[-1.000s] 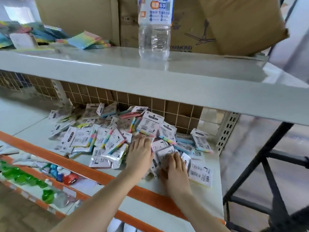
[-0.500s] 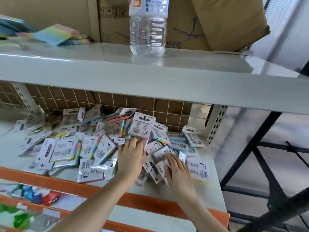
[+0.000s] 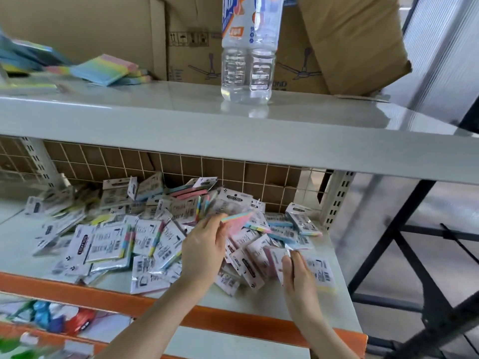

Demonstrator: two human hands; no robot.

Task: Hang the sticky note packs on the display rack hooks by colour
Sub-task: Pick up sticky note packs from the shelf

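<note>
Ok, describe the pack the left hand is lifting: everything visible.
The lifted pack is a blurred, flat sticky note pack with a pink face and a striped edge of blue, yellow and pink. The left hand pinches its left end, holding it tilted above the pile of packs. Any wrapper or label is too blurred to tell.

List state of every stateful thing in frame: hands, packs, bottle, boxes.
left hand: grips a pink pack, lifted off the pile
pink pack: held, tilted, blurred
right hand: pinches a pack at the pile's right edge
pinched pack: partly raised
pack pile: loose, mostly label side up, on the lower shelf
water bottle: upright, nearly empty; cap out of view
cardboard box: flap bent open
</note>
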